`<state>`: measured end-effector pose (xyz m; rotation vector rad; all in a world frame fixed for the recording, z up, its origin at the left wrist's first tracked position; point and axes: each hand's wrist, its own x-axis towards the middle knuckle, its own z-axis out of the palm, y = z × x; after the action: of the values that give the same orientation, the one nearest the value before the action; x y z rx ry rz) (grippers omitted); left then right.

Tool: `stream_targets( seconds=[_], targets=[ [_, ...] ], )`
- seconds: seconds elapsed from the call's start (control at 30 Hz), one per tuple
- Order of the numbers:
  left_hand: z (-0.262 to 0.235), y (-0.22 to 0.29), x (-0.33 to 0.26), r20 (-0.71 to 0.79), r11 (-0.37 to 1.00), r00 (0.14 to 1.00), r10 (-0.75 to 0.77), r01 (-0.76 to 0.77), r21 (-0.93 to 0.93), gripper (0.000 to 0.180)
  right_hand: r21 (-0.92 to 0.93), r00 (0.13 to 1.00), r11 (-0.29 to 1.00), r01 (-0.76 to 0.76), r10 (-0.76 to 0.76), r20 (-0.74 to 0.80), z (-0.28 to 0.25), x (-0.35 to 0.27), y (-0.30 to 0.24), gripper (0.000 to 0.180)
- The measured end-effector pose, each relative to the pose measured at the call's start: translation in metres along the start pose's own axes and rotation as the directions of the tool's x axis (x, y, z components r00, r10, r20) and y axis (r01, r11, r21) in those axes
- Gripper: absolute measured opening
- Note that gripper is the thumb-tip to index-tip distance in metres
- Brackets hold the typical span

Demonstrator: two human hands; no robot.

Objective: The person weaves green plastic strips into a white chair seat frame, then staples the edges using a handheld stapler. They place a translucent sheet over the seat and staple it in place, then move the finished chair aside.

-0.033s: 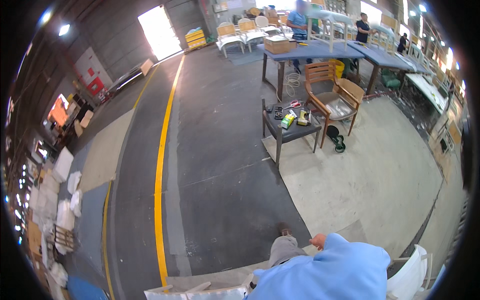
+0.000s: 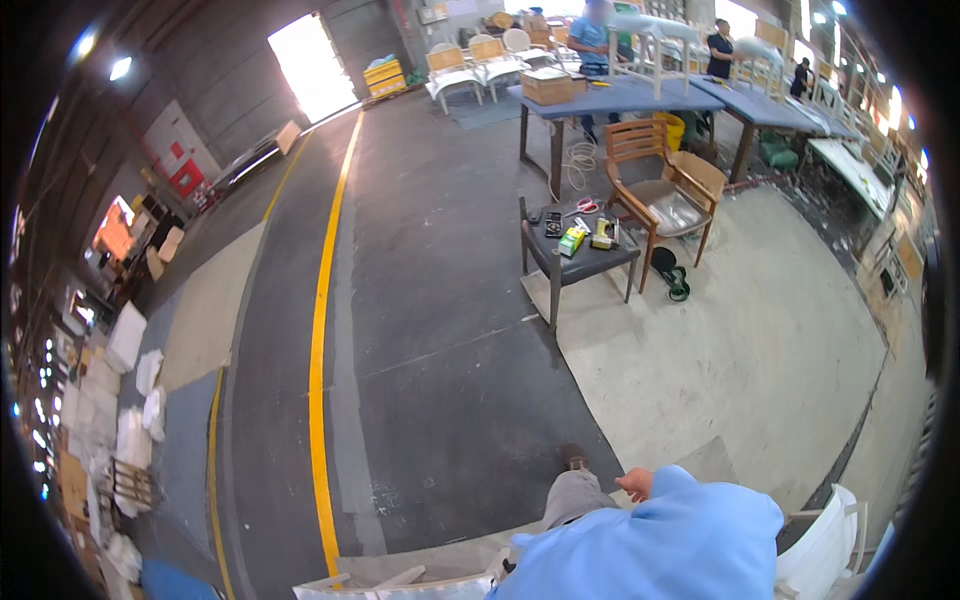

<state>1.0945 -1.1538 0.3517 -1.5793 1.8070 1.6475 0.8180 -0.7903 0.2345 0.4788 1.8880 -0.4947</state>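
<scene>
My right hand (image 2: pixel 635 484) is held in front of my body, its fingers curled in and nothing visible in them. A light blue sleeve covers that arm. No part of my left hand shows. Ahead stands a dark stool (image 2: pixel 580 262) with a black seat. On it lie red-handled scissors (image 2: pixel 583 207), a green and white box (image 2: pixel 572 240), a yellowish box-like item (image 2: pixel 605 233) and a small black item (image 2: pixel 553 224). All of these are well out of my hand's reach. Beside the stool is a wooden armchair (image 2: pixel 640 146) with clear plastic on its seat.
A blue-topped table (image 2: pixel 620 100) carries a cardboard box (image 2: pixel 553 88) and a white chair frame (image 2: pixel 655 55). Several people work beyond it. A yellow floor line (image 2: pixel 322 330) runs along the left. White furniture parts (image 2: pixel 820 550) lie close at my right. A green-and-black item (image 2: pixel 672 275) lies by the armchair.
The whole view has shifted very slightly, with the background sitting a little farther left. My right hand keeps its curled pose in front of my body.
</scene>
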Motion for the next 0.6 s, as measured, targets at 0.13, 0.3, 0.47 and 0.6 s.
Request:
stream_targets(
  seconds=[0.13,0.3,0.47,0.6],
  targets=[
    [0.058,0.081,0.035,0.13,1.0,0.991,-0.021,0.021,0.003,0.04,0.109,0.977,0.972,0.209,-0.213,0.03,-0.056,0.028,-0.031,0.047],
    [0.086,0.178,0.078,0.061,0.998,0.998,-0.033,0.036,-0.042,0.045,0.002,0.913,0.923,0.386,-0.381,-0.147,-0.182,0.052,-0.124,0.049],
    [0.132,0.279,0.142,0.096,0.992,0.994,-0.05,0.06,-0.109,0.042,-0.218,0.87,0.957,0.191,-0.267,-0.413,-0.329,0.099,-0.183,0.055],
    [0.132,0.325,0.175,0.088,0.982,0.984,-0.153,0.162,-0.101,0.033,-0.125,0.827,0.948,0.292,-0.316,-0.465,-0.367,0.134,-0.264,0.057]
  ],
)
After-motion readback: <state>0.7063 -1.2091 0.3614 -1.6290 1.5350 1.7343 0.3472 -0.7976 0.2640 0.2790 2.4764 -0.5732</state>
